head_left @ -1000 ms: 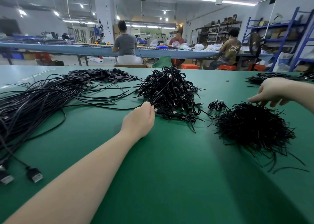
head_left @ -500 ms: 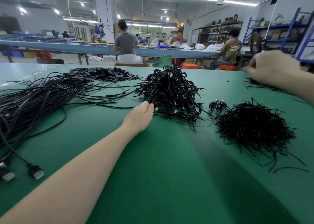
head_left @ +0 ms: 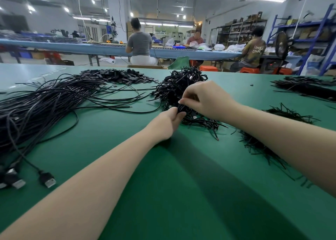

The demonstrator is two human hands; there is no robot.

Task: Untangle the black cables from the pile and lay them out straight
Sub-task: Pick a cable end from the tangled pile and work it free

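A tangled pile of black cables (head_left: 179, 83) sits in the middle of the green table (head_left: 163, 194). My left hand (head_left: 168, 120) grips a bunch of cables at the pile's near edge. My right hand (head_left: 205, 98) comes in from the right and pinches the same bunch just above the left hand. A silver plug (head_left: 194, 117) shows beside my hands. Straight black cables (head_left: 45, 101) lie spread out to the left, with USB plugs (head_left: 48, 180) at their near ends.
Short black ties (head_left: 263, 145) lie in a heap under my right forearm. Flat black pieces (head_left: 118, 77) are piled at the back, and more cables (head_left: 307, 87) lie far right. People sit at a blue bench (head_left: 101, 48) beyond the table.
My right hand has swung from the far right, over the tie heap, to the cable pile and now pinches the bunch my left hand holds. The left hand stayed at the pile.
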